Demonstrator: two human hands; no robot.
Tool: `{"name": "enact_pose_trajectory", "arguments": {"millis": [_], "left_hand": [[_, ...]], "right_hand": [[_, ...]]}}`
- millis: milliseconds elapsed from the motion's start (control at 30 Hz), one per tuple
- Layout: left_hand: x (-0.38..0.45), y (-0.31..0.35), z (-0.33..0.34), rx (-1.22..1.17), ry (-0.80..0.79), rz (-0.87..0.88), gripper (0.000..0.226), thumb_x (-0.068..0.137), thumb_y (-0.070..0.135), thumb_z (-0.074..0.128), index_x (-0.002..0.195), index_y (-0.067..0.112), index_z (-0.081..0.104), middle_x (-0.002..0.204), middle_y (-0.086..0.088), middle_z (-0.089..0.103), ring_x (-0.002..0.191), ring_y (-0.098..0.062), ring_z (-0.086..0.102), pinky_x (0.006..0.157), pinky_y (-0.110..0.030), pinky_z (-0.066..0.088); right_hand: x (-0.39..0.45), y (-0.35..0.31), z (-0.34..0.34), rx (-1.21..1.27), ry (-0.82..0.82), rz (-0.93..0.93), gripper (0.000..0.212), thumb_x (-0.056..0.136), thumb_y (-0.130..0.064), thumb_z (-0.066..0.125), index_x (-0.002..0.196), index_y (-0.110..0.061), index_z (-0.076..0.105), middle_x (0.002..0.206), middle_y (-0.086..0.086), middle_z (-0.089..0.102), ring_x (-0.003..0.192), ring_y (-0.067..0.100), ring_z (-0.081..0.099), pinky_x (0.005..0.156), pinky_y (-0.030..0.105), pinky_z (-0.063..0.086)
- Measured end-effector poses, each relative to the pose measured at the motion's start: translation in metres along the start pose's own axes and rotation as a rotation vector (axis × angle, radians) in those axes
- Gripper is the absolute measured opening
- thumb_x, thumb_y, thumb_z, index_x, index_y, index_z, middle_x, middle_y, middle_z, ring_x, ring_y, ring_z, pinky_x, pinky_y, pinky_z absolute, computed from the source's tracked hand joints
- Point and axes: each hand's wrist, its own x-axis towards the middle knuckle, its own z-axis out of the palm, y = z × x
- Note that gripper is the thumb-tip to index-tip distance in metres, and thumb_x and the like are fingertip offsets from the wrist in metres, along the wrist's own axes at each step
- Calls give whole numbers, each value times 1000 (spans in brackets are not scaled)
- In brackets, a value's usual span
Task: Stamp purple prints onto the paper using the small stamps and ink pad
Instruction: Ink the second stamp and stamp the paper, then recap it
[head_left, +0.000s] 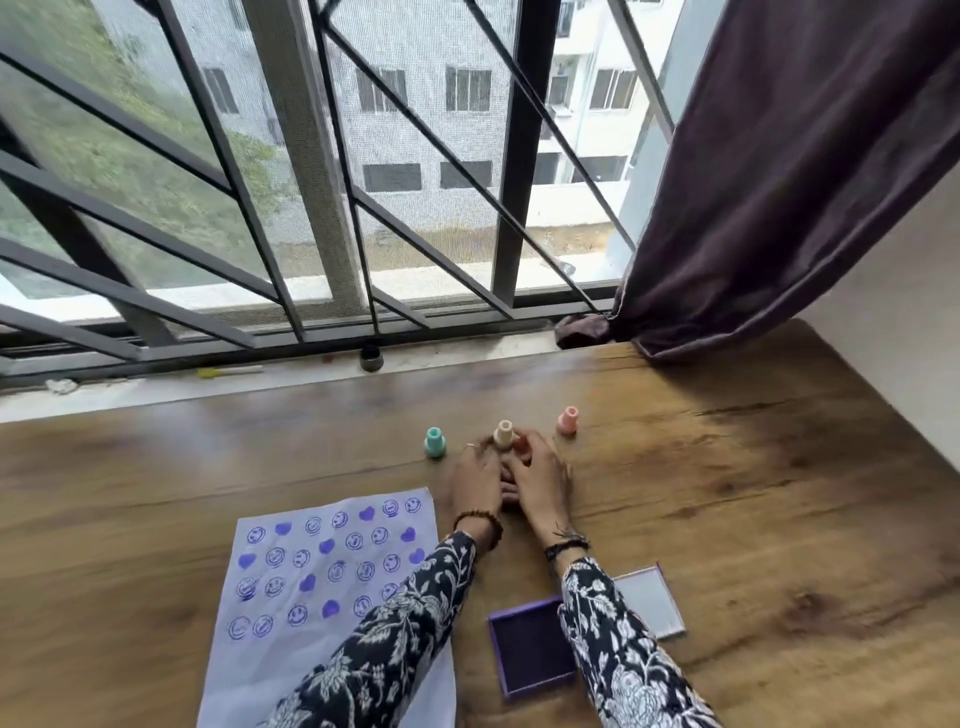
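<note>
Three small stamps stand upright in a row on the wooden table: a teal stamp (435, 441), a cream stamp (503, 434) and a pink stamp (568, 420). Both my hands lie close together just in front of the cream one. The fingers of my right hand (540, 478) curl around its base, while my left hand (475, 483) lies flat beside it with its fingertips at the stamp. The white paper (322, 587), covered with purple smiley and heart prints, lies at the near left, partly under my left sleeve. Under my right forearm sits the open purple ink pad (524, 649).
The ink pad's lid (649, 603) lies just right of the pad. A window sill with a small dark pot (371, 358) and a yellow-tipped stick (228, 371) runs behind the table. A dark curtain (769, 182) hangs over the table's far right corner.
</note>
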Motion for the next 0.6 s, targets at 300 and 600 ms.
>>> {"name": "enact_pose_trajectory", "arguments": {"millis": [300,600], "left_hand": [[-34,-6,-21,-372,-76,-40,17,90,12,53,105,9,60,97,-19,70,70,-19,66,51,-23,54],[-111,-20,-53,-631,-328,-51,23,88,0,52,108,5,62,89,-4,70,75,-6,70,64,-14,56]], "right_hand": [[-36,-5,-27,249,-61,-28,11,81,-32,66,91,-30,61,85,-13,66,77,3,61,65,13,45],[-131,8,-54,493,-180,-1,10,85,-19,63,89,-28,65,86,0,73,76,7,69,66,22,56]]}}
